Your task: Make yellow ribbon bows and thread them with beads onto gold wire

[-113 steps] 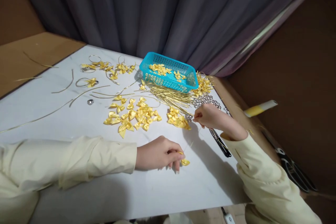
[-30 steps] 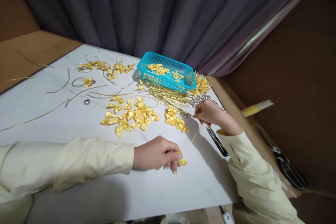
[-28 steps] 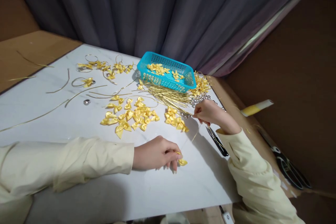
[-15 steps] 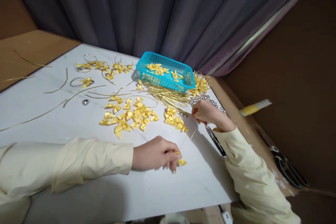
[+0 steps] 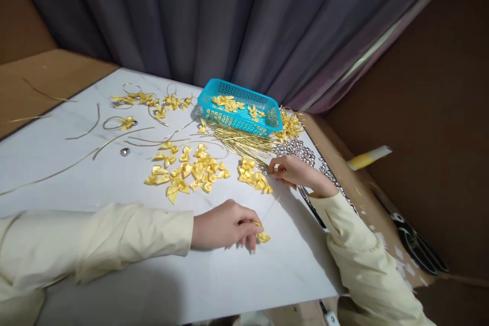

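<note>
My left hand rests low over the white tabletop, its thumb and fingers closed on a yellow ribbon bow that sticks out past the fingertips. Further up and to the right, my right hand has its fingers bent together beside a few silver beads. Whatever those fingertips pinch, if anything, is too small to tell. Just left of them lies a small group of yellow bows, with a larger group beyond. Gold cords lie in a bundle behind my right hand, near a heap of silver beads.
A blue basket holding yellow bows stands at the back. Looped cords with bows and loose cords lie leftward. Black-handled scissors and a yellow-and-white tube are at right. A dark tool lies beneath my right forearm.
My right hand has shifted a little left, toward the small bow group, uncovering more of the silver bead heap. My left hand stays put with the bow.
</note>
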Demonstrator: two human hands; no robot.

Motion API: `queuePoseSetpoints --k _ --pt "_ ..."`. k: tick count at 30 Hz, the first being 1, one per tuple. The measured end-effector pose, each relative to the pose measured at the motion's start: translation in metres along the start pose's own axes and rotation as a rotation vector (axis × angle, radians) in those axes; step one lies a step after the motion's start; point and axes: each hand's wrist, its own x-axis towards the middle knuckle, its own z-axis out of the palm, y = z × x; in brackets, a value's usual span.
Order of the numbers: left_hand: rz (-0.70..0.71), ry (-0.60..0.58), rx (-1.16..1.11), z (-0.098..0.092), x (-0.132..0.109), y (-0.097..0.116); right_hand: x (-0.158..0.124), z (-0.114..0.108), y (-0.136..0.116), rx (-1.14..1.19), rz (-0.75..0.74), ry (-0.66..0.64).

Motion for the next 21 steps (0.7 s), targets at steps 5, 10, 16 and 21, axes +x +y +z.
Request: queuePoseSetpoints --k 5,10,16,21 --pt "-0.015 0.024 -0.033 0.001 0.001 0.001 -0.025 -0.017 0.003 0.261 -0.06 0.105" --pt "0.026 0.087 -0.083 0.001 0.002 -0.001 -0.076 -0.023 -0.008 0.836 -0.087 0.319" --pt "0.033 0.134 -0.111 0.002 0.003 -0.003 -0.138 0.009 -0.03 1.086 -0.33 0.473" --pt "0.041 0.175 -0.135 0.003 0.004 -0.005 -0.17 0.042 -0.034 1.036 -0.455 0.269"
